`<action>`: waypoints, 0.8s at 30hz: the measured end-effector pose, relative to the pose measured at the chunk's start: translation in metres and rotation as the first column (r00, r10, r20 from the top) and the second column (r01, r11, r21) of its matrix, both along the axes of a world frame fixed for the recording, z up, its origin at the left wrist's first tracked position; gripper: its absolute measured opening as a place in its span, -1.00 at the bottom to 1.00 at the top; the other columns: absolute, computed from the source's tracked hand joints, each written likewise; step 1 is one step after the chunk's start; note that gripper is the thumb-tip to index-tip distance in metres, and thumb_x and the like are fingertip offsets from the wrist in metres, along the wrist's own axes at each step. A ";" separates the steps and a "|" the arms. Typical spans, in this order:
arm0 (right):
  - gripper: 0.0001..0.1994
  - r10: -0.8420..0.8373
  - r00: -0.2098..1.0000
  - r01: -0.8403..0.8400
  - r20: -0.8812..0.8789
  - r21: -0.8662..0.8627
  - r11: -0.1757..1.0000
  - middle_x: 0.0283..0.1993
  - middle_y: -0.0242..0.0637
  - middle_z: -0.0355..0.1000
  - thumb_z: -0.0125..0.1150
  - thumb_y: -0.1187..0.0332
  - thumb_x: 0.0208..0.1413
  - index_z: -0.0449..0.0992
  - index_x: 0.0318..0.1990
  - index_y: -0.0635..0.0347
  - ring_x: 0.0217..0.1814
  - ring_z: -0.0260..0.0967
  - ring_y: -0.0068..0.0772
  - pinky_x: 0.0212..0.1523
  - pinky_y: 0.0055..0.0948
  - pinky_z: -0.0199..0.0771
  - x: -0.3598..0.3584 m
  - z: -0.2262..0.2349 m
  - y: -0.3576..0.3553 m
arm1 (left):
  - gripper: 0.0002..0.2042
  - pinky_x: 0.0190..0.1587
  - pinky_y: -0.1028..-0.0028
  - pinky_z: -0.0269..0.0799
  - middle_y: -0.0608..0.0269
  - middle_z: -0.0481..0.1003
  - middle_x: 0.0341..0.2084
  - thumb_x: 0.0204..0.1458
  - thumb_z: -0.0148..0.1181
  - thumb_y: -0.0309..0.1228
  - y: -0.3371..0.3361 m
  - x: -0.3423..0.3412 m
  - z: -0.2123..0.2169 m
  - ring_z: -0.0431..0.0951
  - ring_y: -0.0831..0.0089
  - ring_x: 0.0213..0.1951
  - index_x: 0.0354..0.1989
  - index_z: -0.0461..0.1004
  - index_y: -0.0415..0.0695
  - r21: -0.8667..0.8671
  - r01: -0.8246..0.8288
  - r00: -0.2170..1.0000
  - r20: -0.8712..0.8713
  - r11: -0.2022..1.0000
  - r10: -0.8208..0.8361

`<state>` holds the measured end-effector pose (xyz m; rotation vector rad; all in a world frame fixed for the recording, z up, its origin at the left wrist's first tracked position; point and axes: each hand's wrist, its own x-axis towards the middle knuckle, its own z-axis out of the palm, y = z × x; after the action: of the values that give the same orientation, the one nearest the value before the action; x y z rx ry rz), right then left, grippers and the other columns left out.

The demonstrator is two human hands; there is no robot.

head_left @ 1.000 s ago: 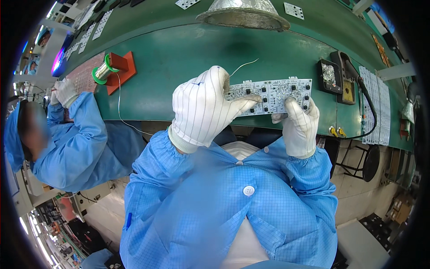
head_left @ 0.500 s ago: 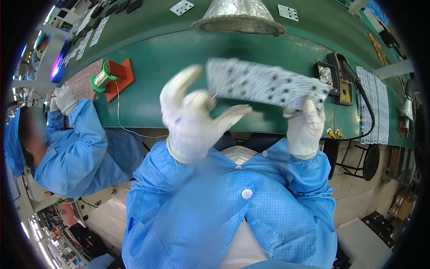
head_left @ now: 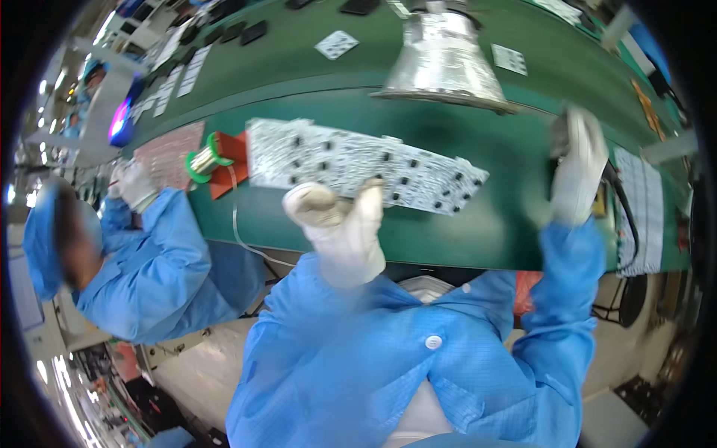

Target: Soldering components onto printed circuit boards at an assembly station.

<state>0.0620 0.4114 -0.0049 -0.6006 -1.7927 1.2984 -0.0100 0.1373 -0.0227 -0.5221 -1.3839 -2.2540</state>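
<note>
A long silvery circuit board panel (head_left: pixel 343 160) with black components is above the green bench, tilted down to the right. My left hand (head_left: pixel 340 228), in a white glove, grips its near edge with thumb and fingers. My right hand (head_left: pixel 579 168), also gloved, is stretched to the right, over the soldering iron stand (head_left: pixel 600 201). Motion smears its fingers, so what they hold, if anything, is unclear. The hand covers most of the stand and the small tray beside it. A dark cable (head_left: pixel 631 224) curves down beyond the hand.
A solder wire spool (head_left: pixel 205 162) on a red-orange holder stands at left. A foil-covered fume hood (head_left: pixel 448 63) sits beyond the panel. More board panels (head_left: pixel 641 209) lie at far right. Loose board pieces (head_left: pixel 337 45) rest behind. A co-worker (head_left: pixel 134 254) works at left.
The panel has moved left and now sits in my left hand. My right hand has let go of it and reached right to the iron stand. The view has shifted slightly.
</note>
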 end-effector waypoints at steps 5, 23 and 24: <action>-0.44 -0.480 0.568 0.037 0.669 0.562 0.827 -0.05 -0.03 0.52 0.17 -0.11 0.03 0.55 -0.03 0.20 -0.04 0.49 -0.02 -0.04 -0.20 0.45 -0.133 -0.029 0.124 | -0.60 -0.19 0.49 0.23 0.16 0.11 -0.15 -0.29 0.20 -0.84 -0.025 -0.005 -0.009 0.20 0.34 -0.16 -0.19 0.53 -0.25 -0.693 -0.144 0.951 -0.295 0.706 -0.095; -0.68 -0.003 0.953 0.005 -0.302 0.005 1.000 -0.08 -0.23 0.52 0.18 0.32 0.17 0.48 0.00 0.35 -0.17 0.47 -0.47 -0.15 -0.47 0.47 -0.061 0.058 0.041 | -0.68 -0.28 0.34 0.24 0.07 0.21 -0.26 -0.35 0.28 -0.66 -0.032 0.007 -0.002 0.26 0.20 -0.26 -0.29 0.54 -0.27 -0.751 -0.252 0.846 -0.477 0.611 -0.237; -0.70 0.064 0.948 -0.053 -0.311 0.044 0.998 -0.07 -0.25 0.51 0.13 0.37 0.20 0.47 0.02 0.38 -0.16 0.47 -0.48 -0.12 -0.49 0.48 -0.034 0.073 0.014 | -0.68 -0.28 0.35 0.23 0.07 0.22 -0.27 -0.35 0.29 -0.65 -0.029 0.013 0.001 0.25 0.20 -0.24 -0.29 0.54 -0.27 -0.754 -0.209 0.845 -0.459 0.623 -0.273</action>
<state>0.0276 0.4251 0.0677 -0.3032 -1.5767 1.3172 0.0025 0.1085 -0.0216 -1.3562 -1.9747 -1.1911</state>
